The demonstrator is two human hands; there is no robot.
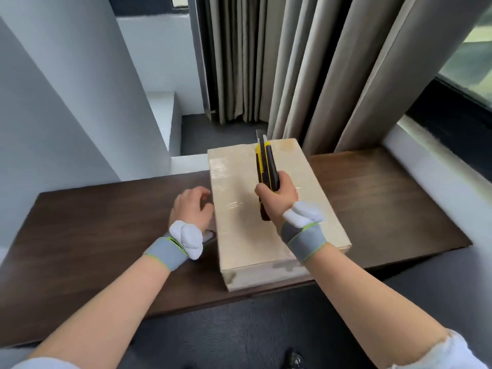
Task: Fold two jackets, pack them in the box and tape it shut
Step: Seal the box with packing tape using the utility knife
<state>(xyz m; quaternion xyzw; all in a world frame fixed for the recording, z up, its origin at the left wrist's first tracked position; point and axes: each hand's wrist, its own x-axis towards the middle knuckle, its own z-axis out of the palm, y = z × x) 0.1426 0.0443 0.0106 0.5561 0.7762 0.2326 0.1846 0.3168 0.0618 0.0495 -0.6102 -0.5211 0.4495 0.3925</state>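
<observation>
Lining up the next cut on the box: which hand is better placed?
Likely right: the right hand grips the utility knife, blade out near the box's far edge. The left hand sits beside the box's left wall.

Soft daylight from the window [468, 62] at right; wide-angle bending at edges.

No readable text, label or number on anything.

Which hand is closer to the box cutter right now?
Right. The right hand grips the box cutter over the box top; the left hand sits beside the box's left side, apart from the cutter.
</observation>
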